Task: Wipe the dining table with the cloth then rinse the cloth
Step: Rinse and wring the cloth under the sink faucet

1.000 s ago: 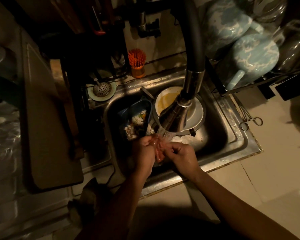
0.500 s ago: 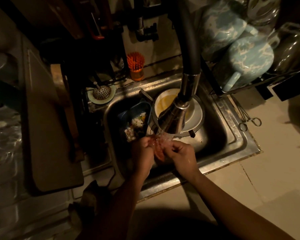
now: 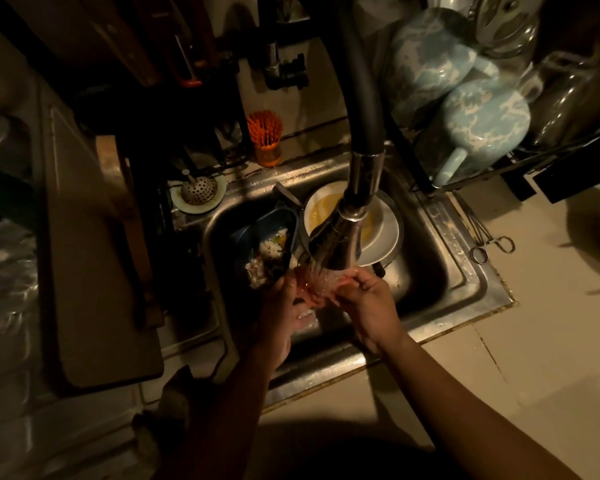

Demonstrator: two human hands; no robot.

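A small pinkish-red cloth [image 3: 314, 285] is bunched between both hands over the steel sink [image 3: 440, 271], right under the running water of the faucet spray head [image 3: 340, 240]. My left hand [image 3: 284, 317] grips the cloth's left side. My right hand [image 3: 368, 306] pinches its right side with fingers curled. The cloth is wet and partly hidden by my fingers and the water stream.
In the sink lie white plates [image 3: 385, 233] with yellowish residue and a blue container [image 3: 274, 237] of food scraps. A drain strainer [image 3: 199, 192] and an orange brush [image 3: 265, 136] sit behind. A dish rack with blue mugs [image 3: 471, 129] stands right; a cutting board [image 3: 94, 271] lies left.
Both hands stay under the tap, working the cloth; the right hand has shifted slightly outward, spreading the cloth wider in the stream.
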